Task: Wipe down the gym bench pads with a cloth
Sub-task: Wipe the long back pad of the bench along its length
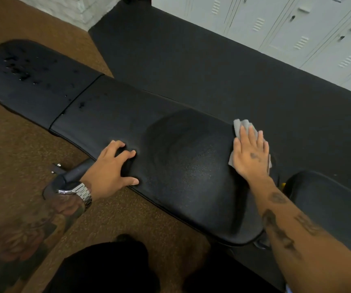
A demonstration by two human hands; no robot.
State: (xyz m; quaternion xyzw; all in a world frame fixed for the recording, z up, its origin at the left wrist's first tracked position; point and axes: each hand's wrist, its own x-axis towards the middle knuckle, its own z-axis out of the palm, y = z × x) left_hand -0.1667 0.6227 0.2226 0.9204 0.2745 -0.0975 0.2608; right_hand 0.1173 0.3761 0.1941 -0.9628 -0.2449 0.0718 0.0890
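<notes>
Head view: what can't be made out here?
- Cloth: mostly hidden under the right hand.
- Bench frame: hidden beneath the pads.
- Far pad: left end cut off by the edge; droplets blurred.
- Lockers: cut off at the top.

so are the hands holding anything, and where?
No grip. Right hand presses flat on the cloth's middle, on the pad. Left hand rests, fingers bent, on the pad's near edge.

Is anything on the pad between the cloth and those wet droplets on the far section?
Only the left hand, braced on the long pad's near edge beside the path. The right hand presses the cloth flat; pad surface toward the droplets looks bare.
</notes>
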